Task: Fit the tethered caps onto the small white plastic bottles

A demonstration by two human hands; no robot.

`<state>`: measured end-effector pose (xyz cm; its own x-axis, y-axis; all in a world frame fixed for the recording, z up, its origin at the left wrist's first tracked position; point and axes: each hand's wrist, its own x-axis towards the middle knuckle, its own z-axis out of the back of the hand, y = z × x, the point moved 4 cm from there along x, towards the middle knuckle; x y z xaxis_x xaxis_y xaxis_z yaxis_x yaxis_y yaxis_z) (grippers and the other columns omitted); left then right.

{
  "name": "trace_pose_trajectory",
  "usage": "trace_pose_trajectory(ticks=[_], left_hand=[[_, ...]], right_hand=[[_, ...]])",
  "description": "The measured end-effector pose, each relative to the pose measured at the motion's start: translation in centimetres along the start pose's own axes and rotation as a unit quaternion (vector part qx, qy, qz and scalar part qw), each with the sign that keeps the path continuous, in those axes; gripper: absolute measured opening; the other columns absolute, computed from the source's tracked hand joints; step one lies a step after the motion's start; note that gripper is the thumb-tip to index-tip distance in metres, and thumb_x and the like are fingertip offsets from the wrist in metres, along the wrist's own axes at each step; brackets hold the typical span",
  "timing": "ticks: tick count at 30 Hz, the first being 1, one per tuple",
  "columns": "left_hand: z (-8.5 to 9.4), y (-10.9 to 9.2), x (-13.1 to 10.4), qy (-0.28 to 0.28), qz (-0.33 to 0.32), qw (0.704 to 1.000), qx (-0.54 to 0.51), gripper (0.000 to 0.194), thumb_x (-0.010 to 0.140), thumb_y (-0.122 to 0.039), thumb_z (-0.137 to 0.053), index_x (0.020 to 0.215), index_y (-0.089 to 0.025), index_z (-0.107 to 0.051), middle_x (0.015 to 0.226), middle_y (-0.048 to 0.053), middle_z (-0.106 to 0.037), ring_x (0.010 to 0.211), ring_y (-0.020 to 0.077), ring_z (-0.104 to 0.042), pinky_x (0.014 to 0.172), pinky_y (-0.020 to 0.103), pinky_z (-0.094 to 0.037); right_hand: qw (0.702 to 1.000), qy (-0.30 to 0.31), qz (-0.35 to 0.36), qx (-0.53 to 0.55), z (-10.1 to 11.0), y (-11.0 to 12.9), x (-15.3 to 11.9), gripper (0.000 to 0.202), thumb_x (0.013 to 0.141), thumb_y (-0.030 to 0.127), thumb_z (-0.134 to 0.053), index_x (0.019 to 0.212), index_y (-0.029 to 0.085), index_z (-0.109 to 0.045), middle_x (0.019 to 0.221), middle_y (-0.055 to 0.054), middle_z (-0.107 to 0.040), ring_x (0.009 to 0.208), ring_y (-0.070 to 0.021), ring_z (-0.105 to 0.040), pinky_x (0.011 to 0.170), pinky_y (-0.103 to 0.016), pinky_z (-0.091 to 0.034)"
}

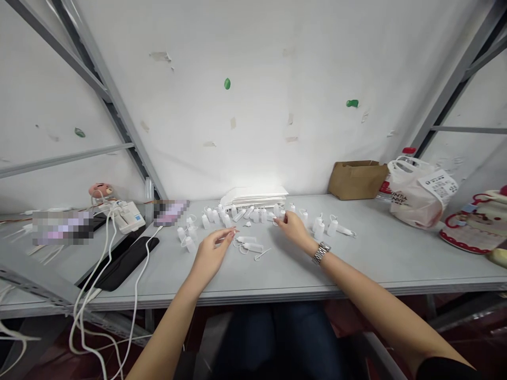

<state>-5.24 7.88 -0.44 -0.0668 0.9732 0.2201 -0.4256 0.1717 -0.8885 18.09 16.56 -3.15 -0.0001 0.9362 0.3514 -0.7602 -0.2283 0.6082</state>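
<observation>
My left hand (212, 253) is raised over the table, thumb and fingertips pinched together; anything between them is too small to make out. Just right of it, two white squeeze bottles (252, 247) with looped cap straps lie on their sides near a loose thin white strap (262, 255). Among the bottles farther back, my right hand (293, 230), with a metal watch on the wrist, closes its fingertips on a small squeeze bottle (272, 216), partly hidden by the fingers. Several similar bottles stand upright on both sides, such as one at the left (190, 244) and one at the right (332, 228).
White flat sheets (257, 196) are stacked against the wall. A brown cardboard box (356, 180), a white plastic bag (415, 195) and a decorated bag (475, 227) stand at the right. Cables, a power strip (129, 216) and a black case (122, 264) occupy the left.
</observation>
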Motion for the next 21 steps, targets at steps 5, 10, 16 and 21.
trace_pose_trajectory(ticks=[5,10,16,21], left_hand=[[-0.8,0.0,-0.2,0.033,0.000,0.999,0.039,0.035,0.079,-0.045,-0.050,0.095,-0.020,-0.068,0.112,0.006,-0.066,0.108,0.0230,-0.056,0.094,0.036,-0.041],[-0.5,0.2,-0.1,0.032,0.002,0.998,0.052,0.035,0.079,-0.045,-0.049,0.096,-0.021,-0.068,0.111,0.005,-0.067,0.107,0.0227,-0.057,0.094,0.036,-0.041],[-0.8,0.7,0.0,0.039,0.010,0.996,0.082,0.036,0.079,-0.045,-0.046,0.095,-0.021,-0.068,0.111,0.004,-0.067,0.105,0.0224,-0.058,0.092,0.035,-0.043],[-1.2,0.9,0.0,0.040,0.011,0.995,0.091,0.036,0.078,-0.046,-0.047,0.094,-0.021,-0.068,0.109,0.005,-0.068,0.103,0.0221,-0.059,0.091,0.034,-0.043]], right_hand=[[0.996,0.060,-0.016,-0.062,-1.9,-1.0,0.6,0.019,0.079,0.030,-0.059,0.067,0.016,-0.053,0.066,-0.006,-0.060,0.060,-0.0176,-0.054,0.052,-0.025,-0.029],[0.993,0.076,-0.017,-0.088,-1.6,-1.1,0.4,0.025,0.080,0.038,-0.058,0.084,0.013,-0.059,0.075,-0.010,-0.066,0.067,-0.0211,-0.060,0.053,-0.025,-0.032],[0.994,0.031,0.006,-0.109,1.0,0.6,-0.6,0.044,0.082,0.045,-0.052,0.112,0.013,-0.052,0.084,-0.009,-0.066,0.072,-0.0229,-0.061,0.059,-0.028,-0.037],[0.992,-0.007,0.037,-0.121,2.7,2.8,-1.9,0.042,0.086,0.040,-0.048,0.117,0.011,-0.049,0.089,-0.011,-0.063,0.081,-0.0251,-0.060,0.069,-0.032,-0.039]])
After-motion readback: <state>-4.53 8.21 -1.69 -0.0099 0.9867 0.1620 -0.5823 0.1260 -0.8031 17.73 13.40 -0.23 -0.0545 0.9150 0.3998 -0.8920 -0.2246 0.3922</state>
